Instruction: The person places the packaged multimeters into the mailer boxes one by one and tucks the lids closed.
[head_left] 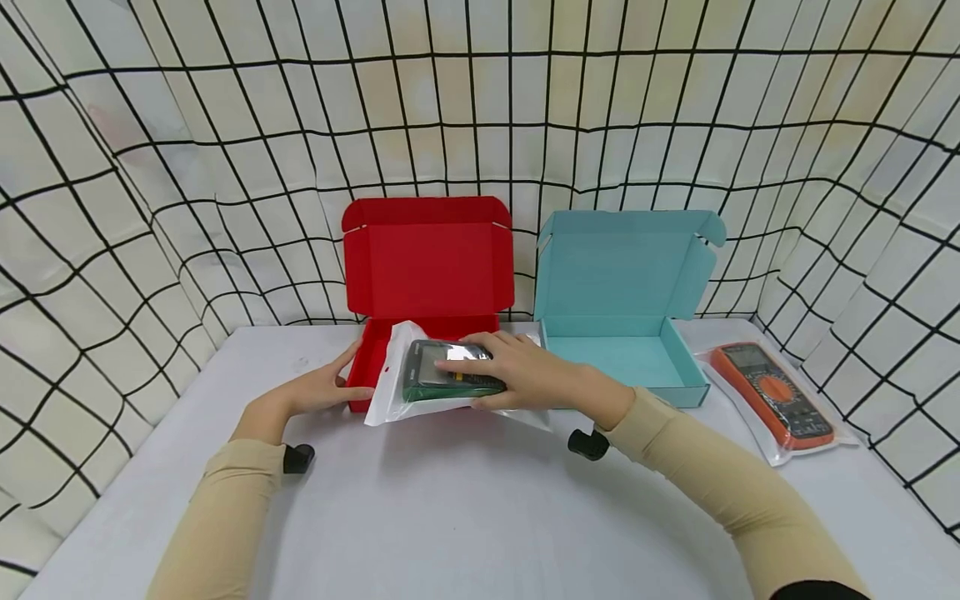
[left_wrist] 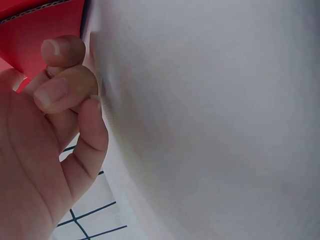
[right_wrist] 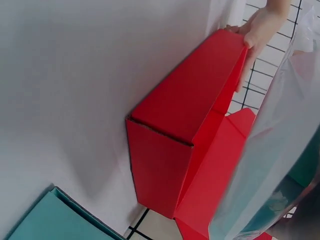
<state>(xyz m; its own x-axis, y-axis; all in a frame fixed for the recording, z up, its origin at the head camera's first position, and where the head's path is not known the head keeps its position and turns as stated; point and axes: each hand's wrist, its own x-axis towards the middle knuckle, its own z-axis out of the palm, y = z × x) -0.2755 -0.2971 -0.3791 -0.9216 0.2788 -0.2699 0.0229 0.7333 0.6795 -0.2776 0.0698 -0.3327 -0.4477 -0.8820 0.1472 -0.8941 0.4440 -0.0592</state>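
Note:
My right hand grips a dark multimeter with green edges, sealed in a clear plastic bag. The bag is above the open red box and overlaps its front wall in the head view. My left hand rests at the red box's front left corner, thumb by the front wall. In the left wrist view its fingers are loosely bent beside the red cardboard. From the right wrist, the bag hangs beside the box's red wall, partly hiding the raised lid.
A light blue box stands to the right of the red one, lid raised. Farther right lies an orange multimeter in a clear bag. The white table is bordered by black netting over white cloth.

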